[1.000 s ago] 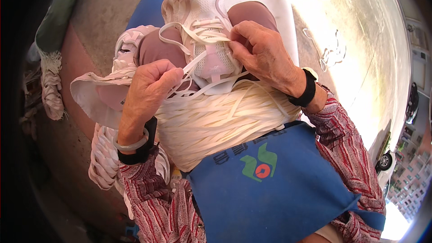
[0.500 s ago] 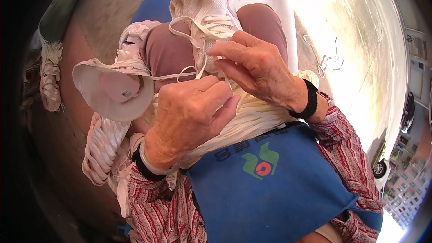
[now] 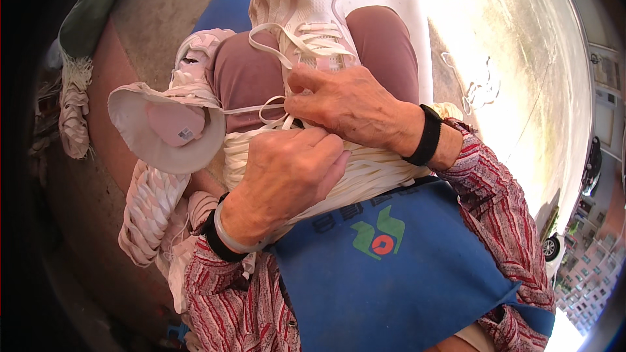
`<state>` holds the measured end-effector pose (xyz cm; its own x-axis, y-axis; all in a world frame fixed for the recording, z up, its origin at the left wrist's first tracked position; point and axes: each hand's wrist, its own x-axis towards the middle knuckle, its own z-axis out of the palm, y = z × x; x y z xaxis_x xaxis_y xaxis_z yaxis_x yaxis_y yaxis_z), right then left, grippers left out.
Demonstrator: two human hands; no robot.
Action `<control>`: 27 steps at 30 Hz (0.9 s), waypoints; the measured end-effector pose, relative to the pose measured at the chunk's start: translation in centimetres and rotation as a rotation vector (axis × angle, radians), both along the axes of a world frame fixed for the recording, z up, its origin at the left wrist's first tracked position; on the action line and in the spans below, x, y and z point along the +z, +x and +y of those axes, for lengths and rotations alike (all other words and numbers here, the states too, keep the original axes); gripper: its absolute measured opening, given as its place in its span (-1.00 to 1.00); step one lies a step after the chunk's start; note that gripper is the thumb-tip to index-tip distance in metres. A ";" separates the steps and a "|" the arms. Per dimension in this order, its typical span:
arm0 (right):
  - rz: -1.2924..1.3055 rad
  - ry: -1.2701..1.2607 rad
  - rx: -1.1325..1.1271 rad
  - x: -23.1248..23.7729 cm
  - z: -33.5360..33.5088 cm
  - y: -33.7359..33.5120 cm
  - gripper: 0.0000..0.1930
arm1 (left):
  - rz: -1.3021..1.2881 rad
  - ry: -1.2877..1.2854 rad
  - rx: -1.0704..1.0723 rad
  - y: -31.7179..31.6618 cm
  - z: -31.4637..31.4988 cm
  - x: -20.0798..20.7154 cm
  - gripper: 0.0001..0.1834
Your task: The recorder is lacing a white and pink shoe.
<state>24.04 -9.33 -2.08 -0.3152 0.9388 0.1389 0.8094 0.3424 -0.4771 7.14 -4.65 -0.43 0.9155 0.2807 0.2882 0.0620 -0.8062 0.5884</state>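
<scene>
A white and pale pink sneaker rests between my knees, its cream shoelace threaded through the upper eyelets. One lace end loops out to the left and runs back down toward my fingers. My right hand bends over the lower part of the sneaker, thumb and fingers closed on the lace. Just below it, my left hand is closed too, its curled fingertips pinching lace close to the right hand. The two hands almost touch, and they hide the lowest eyelets. A thick bundle of cream laces lies across my lap beneath them.
Left of my knee, a white cone-shaped piece has a pink lump inside and a thin lace stretching from it. More sneakers and bundled pink-white laces sit there. A blue apron covers my lap; loose lace lies on the right-hand floor.
My right hand has moved down and left, closing in over the lace beside the left hand. My left hand has shifted slightly right and down.
</scene>
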 end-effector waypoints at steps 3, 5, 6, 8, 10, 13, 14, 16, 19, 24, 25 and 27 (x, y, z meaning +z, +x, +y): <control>0.131 0.290 -0.081 0.7 0.5 0.8 -0.88 | -0.043 -0.045 0.011 -0.2 0.4 0.7 -0.81; 0.362 0.221 -0.117 0.9 0.4 1.4 -0.86 | -0.037 -0.084 0.006 -0.7 1.0 1.1 -0.82; 0.593 0.153 -0.150 1.1 0.2 1.7 -0.83 | -0.007 -0.206 0.056 -1.1 1.3 1.2 -0.82; 0.785 0.046 -0.259 1.8 -0.9 1.8 -0.72 | 0.023 -0.329 0.100 -2.0 2.1 1.1 -0.80; 1.346 -0.219 -0.281 2.1 -2.0 2.6 -0.68 | 0.252 -0.836 0.354 -3.0 3.2 0.7 -0.72; 1.607 -0.265 0.043 4.6 -3.7 4.0 -0.59 | -0.003 -1.254 0.479 -7.2 5.0 -0.3 -0.57; 1.607 -0.298 0.148 6.4 -4.5 5.1 -0.57 | -0.006 -1.256 0.467 -7.9 5.5 -0.5 -0.57; 1.674 -0.289 0.189 7.8 -6.7 7.5 -0.51 | -0.345 -1.565 0.378 -9.4 6.5 -1.3 -0.50; 1.716 -0.133 0.217 11.2 -10.2 12.4 -0.51 | -0.564 -1.758 0.294 -12.5 8.3 -2.6 -0.47; 1.620 -0.058 -0.237 9.0 -10.8 12.5 -0.72 | -0.934 -1.796 0.063 -14.8 9.1 -2.5 -0.59; 1.490 -0.030 -0.428 8.2 -10.8 11.9 -0.73 | -0.932 -1.798 0.056 -15.4 9.3 -2.4 -0.59; 1.207 -0.051 -0.682 6.9 -11.1 11.9 -0.69 | -1.249 -1.665 0.263 -17.0 9.5 -1.2 -0.78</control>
<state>35.95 -20.41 4.81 0.4924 0.8692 -0.0443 -0.1101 0.0117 -0.9938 -9.85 4.84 -1.63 0.3837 0.9230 -0.0285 -0.8484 0.3646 0.3838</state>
